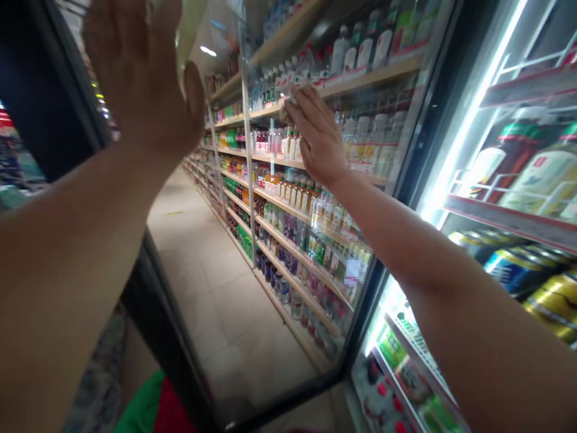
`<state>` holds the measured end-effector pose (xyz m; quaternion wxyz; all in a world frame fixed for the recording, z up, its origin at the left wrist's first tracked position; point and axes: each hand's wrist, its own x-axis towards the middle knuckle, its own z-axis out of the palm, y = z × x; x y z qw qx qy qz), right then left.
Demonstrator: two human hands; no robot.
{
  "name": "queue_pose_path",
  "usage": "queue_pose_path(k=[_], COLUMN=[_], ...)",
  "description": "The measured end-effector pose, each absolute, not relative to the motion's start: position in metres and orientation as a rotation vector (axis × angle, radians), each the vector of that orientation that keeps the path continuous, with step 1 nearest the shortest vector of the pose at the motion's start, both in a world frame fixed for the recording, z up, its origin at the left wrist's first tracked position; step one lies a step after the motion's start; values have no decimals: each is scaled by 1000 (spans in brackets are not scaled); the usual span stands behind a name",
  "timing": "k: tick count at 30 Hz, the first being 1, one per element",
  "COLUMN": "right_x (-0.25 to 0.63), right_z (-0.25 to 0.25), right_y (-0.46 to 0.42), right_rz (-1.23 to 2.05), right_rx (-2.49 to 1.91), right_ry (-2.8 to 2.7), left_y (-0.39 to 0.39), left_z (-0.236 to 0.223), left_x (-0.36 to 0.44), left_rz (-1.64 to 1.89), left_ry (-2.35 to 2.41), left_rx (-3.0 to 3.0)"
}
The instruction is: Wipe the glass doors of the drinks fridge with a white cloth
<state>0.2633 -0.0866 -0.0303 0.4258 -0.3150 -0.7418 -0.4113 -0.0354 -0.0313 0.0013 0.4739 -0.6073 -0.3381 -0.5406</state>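
A glass door [189, 337] in a dark frame stands open in front of me. My right hand [318, 135] is against its pane, fingers closed over a crumpled, pale cloth [291, 108] that shows at the fingertips. Close to the camera at the upper left, my left hand [144, 78] is raised, with its fingertips cut off by the top edge. A pale yellowish thing [189, 30] shows between its fingers and thumb; blur hides what kind it is. Whether this hand touches the glass, I cannot tell.
Shelves of bottled drinks [293, 198] and a tiled floor [193, 288] appear in the pane. At the right is a lit fridge with bottles [536, 168] and cans [518, 264] on its racks. Green and red fabric [153, 403] shows at the bottom.
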Motion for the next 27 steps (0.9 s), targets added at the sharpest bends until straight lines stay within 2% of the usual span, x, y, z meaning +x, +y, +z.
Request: queue_pose_path(k=[3,7,10,16,22,27], right_x=[261,248,243,232,192,179], right_z=[-44,-78,-85,-58,-97,-84], right_y=[-88,-95,-99,-97,-102,-99], right_rz=[-986,-962,-929,-909,-956,-911], right_rx=[-791,-770,-743,-787,-757,-723], right_ry=[-1841,-1770,-1800,-1714,-1642,-1641], left_y=[-44,-73,-89,-99,-100,-99], left_z=[-37,-107,-138,-143,-143,-143], left_x=[-47,-53,-54,-53,-51,-53], left_rz=[-1181,-1369,-1384,-1346,-1380,-1384], left_ry=[-913,-945,-948,-913,-886,-831], left_rx=[-1744,-1918,-1924,-1852,-1784,-1716])
